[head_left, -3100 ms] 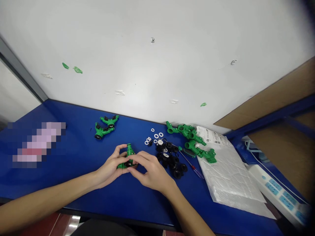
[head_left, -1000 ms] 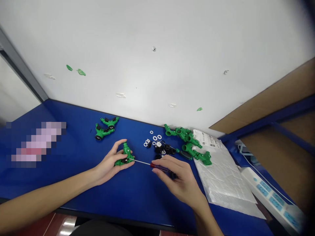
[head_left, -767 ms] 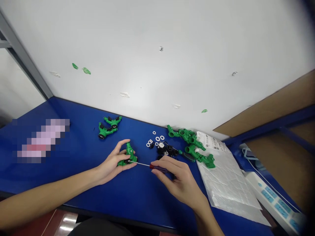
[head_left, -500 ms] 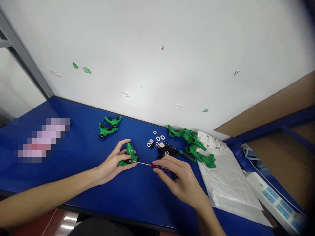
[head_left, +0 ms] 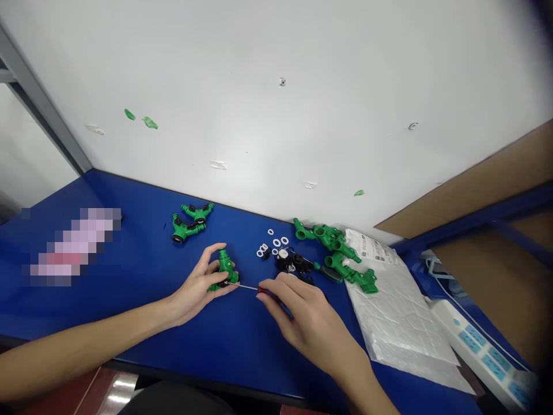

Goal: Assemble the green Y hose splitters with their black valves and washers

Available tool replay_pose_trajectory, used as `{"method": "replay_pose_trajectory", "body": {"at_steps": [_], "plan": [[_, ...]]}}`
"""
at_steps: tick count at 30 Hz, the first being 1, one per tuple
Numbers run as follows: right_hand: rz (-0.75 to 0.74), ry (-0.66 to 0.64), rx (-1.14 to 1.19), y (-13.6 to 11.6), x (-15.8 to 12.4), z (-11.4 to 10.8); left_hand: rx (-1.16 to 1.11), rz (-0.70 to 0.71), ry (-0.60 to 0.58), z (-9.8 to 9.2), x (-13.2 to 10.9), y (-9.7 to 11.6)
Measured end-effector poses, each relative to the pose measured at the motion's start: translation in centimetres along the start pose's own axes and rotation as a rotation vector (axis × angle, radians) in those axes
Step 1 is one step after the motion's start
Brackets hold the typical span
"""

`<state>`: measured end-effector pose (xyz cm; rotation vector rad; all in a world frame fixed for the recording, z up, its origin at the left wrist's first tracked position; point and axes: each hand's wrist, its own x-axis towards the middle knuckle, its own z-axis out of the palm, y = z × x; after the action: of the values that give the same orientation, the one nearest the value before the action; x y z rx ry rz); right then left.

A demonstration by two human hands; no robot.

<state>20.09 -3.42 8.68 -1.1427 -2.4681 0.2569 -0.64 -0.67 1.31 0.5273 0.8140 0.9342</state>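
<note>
Holds with the left hand [head_left: 194, 293] a branched green connector [head_left: 226, 266] of smooth plastic, with thumb and fingers closed around it, over the blue table [head_left: 242, 346]. Grips closely with the right hand [head_left: 302, 317] a red-handled screwdriver [head_left: 244, 286] with thin, straight metal shaft, and has the tip at the dark part of the connector. Compared with half a second ago, covers more of the handle with the right hand; keeps the connector in nearly the same place. Has just beyond the right hand a heap of dull black pieces [head_left: 298, 262], partly hidden by the knuckles, and flat white rings [head_left: 277, 242]. Has farther right, partly on a wrinkled white bag [head_left: 401, 311], hollow green bodies [head_left: 365, 281]; has well apart, to the left, two more green connectors [head_left: 185, 230].
</note>
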Motion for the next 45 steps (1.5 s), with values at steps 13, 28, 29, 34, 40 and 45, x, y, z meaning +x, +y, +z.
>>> {"method": "replay_pose_trajectory", "body": {"at_steps": [13,28,29,34,40,45], "plan": [[0.16,-0.015,-0.058,0.2,0.1,0.3,0.022,0.006,0.028,0.1,0.1,0.1],[0.162,-0.062,0.072,0.1,-0.2,0.5,0.021,0.03,0.064,0.2,0.1,0.4],[0.177,-0.057,0.057,0.2,-0.1,0.5,0.027,0.026,0.066,0.2,0.1,0.5],[0.222,-0.033,-0.039,0.4,0.0,0.5,0.034,0.02,0.08,0.4,-0.1,0.6],[0.147,0.01,-0.019,0.3,-0.3,1.0,0.049,0.023,0.074,0.2,0.1,0.5],[0.171,-0.038,-0.022,0.3,-0.3,0.9,0.052,0.041,0.092,-0.1,0.3,0.5]]}}
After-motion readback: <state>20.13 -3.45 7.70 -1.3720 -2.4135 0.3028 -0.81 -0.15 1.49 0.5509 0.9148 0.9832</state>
